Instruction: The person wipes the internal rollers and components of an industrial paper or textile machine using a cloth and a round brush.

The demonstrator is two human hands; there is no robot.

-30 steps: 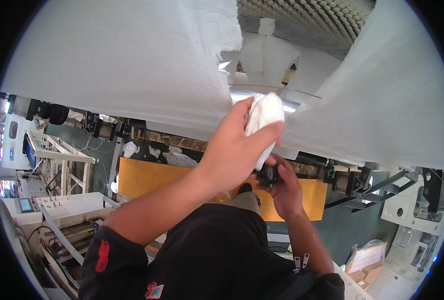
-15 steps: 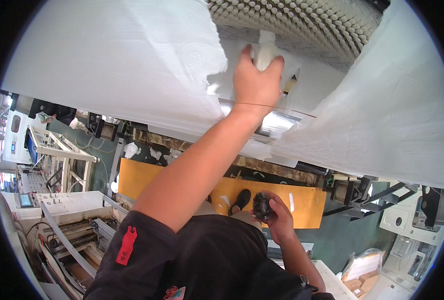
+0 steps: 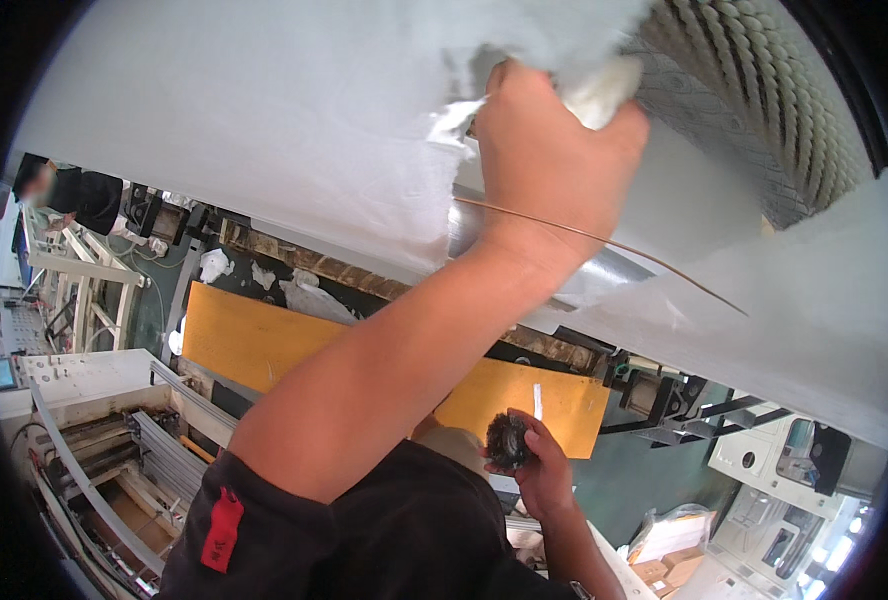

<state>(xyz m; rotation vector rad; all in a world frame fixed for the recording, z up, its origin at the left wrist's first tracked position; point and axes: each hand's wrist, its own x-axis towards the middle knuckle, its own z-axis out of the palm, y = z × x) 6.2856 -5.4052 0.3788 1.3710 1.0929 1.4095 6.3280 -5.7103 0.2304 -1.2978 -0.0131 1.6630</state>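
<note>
My left hand (image 3: 559, 150) reaches far out over a wide white sheet (image 3: 264, 110) with torn edges. Its fingers, slightly blurred, close around a wad of soft white paper (image 3: 604, 92). Beside it, a roller with rows of pale knobs (image 3: 769, 95) shows through the tear. A thin brown wire (image 3: 679, 270) crosses over my left wrist, and shiny metal (image 3: 604, 282) shows underneath. Lower down, near my body, my right hand (image 3: 547, 465) grips a round, dark, bristly scrubber (image 3: 507, 441). How the fingers wrap behind it is partly hidden.
A yellow platform (image 3: 254, 335) lies below the sheet, with white paper scraps (image 3: 214, 265) near it. At left stands an open machine frame (image 3: 114, 440); behind it is another person (image 3: 89, 200). Cardboard boxes (image 3: 669, 568) and white machines (image 3: 774, 450) are at right.
The view has turned, and the knobbed roller now lies farther right. My left hand, with the paper wad, has shifted rightward and looks larger. My right hand still holds the scrubber.
</note>
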